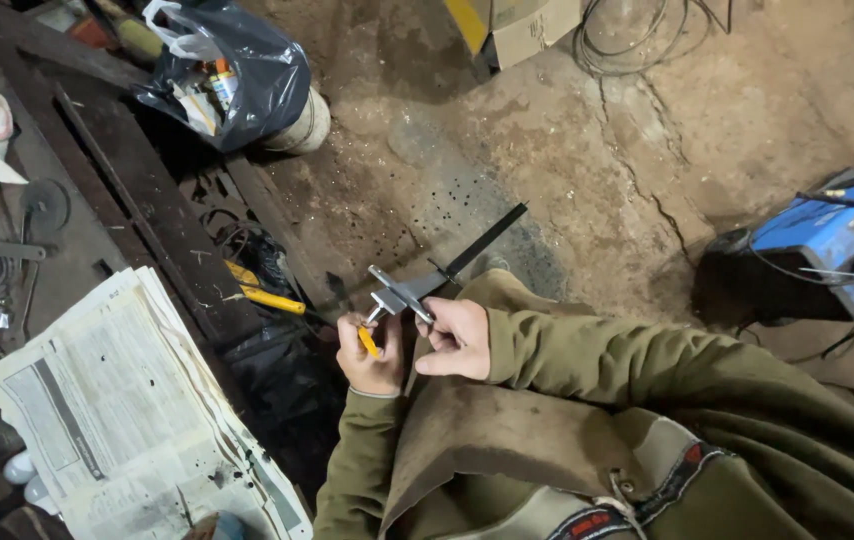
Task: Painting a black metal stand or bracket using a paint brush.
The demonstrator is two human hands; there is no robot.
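Observation:
My left hand (369, 355) is closed around a small tool with a yellow handle (369, 341), its metal tip pointing up at a grey metal bracket (399, 293). My right hand (455, 336) pinches that bracket from the right side. The bracket sits on the end of a long dark flat metal bar (482, 243) that slants up and to the right above the floor. Both arms wear olive green sleeves, and a brown apron covers my lap.
A stack of newspapers (117, 400) lies at the lower left on a cluttered bench. A black plastic bag (237, 70) sits at the top. A blue machine with cables (817, 240) stands at the right on cracked concrete. A yellow-handled tool (267, 297) rests by dark metal rails.

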